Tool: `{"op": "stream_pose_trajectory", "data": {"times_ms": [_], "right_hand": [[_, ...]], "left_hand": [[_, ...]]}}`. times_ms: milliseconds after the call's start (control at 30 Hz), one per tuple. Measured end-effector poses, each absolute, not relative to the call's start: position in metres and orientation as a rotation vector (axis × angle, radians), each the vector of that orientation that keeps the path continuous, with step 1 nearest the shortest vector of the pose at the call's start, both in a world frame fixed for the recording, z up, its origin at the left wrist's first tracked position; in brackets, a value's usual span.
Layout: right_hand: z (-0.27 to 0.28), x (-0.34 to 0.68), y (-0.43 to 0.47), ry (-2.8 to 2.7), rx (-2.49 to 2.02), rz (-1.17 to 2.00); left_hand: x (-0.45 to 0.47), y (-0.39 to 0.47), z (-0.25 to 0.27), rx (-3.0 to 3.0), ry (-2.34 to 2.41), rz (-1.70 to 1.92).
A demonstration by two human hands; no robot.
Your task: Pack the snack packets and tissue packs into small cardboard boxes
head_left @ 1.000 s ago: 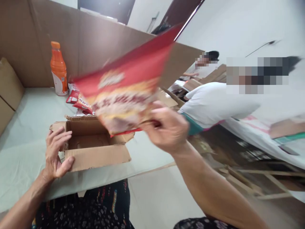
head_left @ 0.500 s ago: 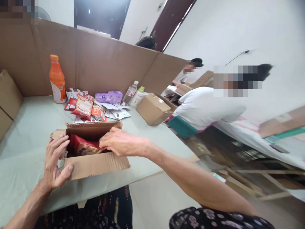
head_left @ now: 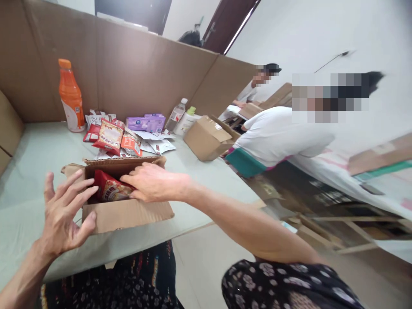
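Note:
An open cardboard box (head_left: 128,216) stands on the table in front of me, its flaps folded outward. Inside it lies a red snack bag (head_left: 111,189), its right end covered by my right hand. My right hand (head_left: 151,182) reaches over the box's right side, fingers closed on that end of the bag; some fingertips are hidden. At the box's left edge, my left hand (head_left: 69,212) is open with its fingers spread and holds nothing. Its fingertips are near the left end of the bag and the thumb is by the front flap.
Behind the box are several snack packets (head_left: 108,136), purple tissue packs (head_left: 146,123), an orange drink bottle (head_left: 71,98), a clear bottle (head_left: 177,115) and a white bottle (head_left: 186,122). A smaller carton (head_left: 206,137) stands at right. Cardboard panels (head_left: 128,73) wall the back; a person (head_left: 273,133) sits beyond.
My left hand has come off the box's left edge and spread its fingers. My right hand has shifted left over the snack bag. The whole view has moved slightly.

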State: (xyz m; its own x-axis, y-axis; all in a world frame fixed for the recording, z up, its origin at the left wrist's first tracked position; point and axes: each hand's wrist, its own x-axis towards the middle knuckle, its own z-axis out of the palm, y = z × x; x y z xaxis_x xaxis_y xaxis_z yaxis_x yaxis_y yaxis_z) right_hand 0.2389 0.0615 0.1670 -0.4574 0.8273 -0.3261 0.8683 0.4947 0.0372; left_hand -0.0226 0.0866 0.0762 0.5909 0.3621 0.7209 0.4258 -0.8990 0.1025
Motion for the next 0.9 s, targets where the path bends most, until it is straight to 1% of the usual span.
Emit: {"op": "stream_pose_trajectory", "data": {"times_ms": [67, 200, 333, 467, 533, 600, 633, 700, 767, 833, 900], "right_hand": [[0.166, 0.231, 0.067, 2.533, 1.316, -0.267], [0.156, 0.235, 0.070, 2.679, 1.146, -0.526], [0.151, 0.249, 0.060, 2.733, 1.189, -0.600], [0.158, 0.276, 0.040, 2.993, 1.312, -0.662], [0.163, 0.302, 0.036, 3.183, 1.526, -0.647], [0.162, 0.336, 0.048, 3.235, 1.960, -0.519], [0.158, 0.355, 0.060, 3.146, 2.236, -0.407], [0.140, 0.387, 0.097, 2.751, 2.685, -0.172], [0.113, 0.410, 0.141, 2.379, 2.829, -0.084], [0.083, 0.420, 0.183, 2.245, 2.845, -0.090], [0.057, 0.420, 0.214, 2.226, 2.859, -0.113]], "left_hand": [[-0.024, 0.081, 0.089, -2.688, -0.665, -1.096], [-0.021, 0.071, 0.104, -2.791, -0.565, -0.827], [-0.009, 0.071, 0.113, -2.863, -0.525, -0.646], [0.004, 0.081, 0.128, -2.945, -0.538, -0.650], [0.008, 0.086, 0.132, -2.953, -0.449, -0.647], [0.008, 0.090, 0.130, -2.979, -0.394, -0.589], [0.007, 0.091, 0.127, -2.999, -0.406, -0.543], [0.001, 0.091, 0.117, -3.020, -0.475, -0.464], [-0.005, 0.088, 0.106, -3.026, -0.572, -0.393], [-0.008, 0.085, 0.097, -3.049, -0.607, -0.362], [-0.007, 0.083, 0.093, -3.075, -0.661, -0.371]]}}
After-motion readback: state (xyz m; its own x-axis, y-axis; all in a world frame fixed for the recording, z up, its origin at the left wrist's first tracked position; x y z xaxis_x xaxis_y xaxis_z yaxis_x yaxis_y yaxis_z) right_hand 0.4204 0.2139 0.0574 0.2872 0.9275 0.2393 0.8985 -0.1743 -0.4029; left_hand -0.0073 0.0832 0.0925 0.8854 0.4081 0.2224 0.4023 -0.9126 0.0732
